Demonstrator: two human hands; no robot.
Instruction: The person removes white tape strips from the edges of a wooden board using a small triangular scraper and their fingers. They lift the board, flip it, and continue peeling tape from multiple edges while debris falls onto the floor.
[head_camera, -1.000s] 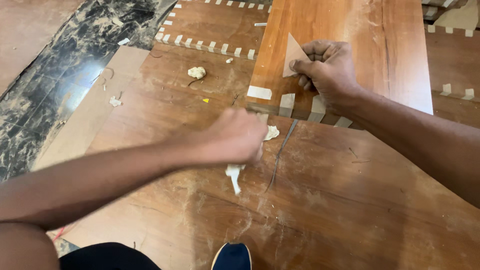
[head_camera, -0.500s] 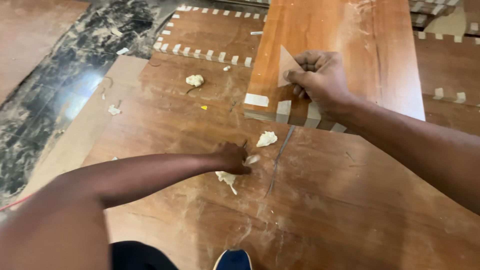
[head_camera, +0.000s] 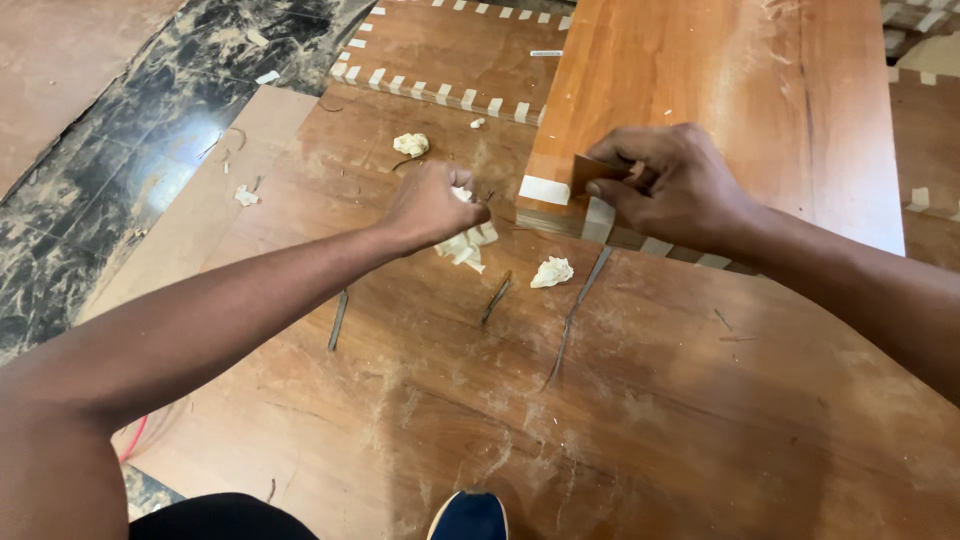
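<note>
The left hand (head_camera: 432, 203) gripped a pale putty lump (head_camera: 466, 243) over the wooden panel (head_camera: 650, 400); the right hand (head_camera: 672, 187) pinched a thin scraper (head_camera: 590, 170) against the upper board (head_camera: 700, 80).

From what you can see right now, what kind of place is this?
Probably a carpentry or furniture workshop, working on the floor. Large brown laminated wood panels lie flat, one board has pale tape-like patches along its edge, and lumps of pale putty-like filler and dust are scattered. The dark marble floor shows at left.
</note>
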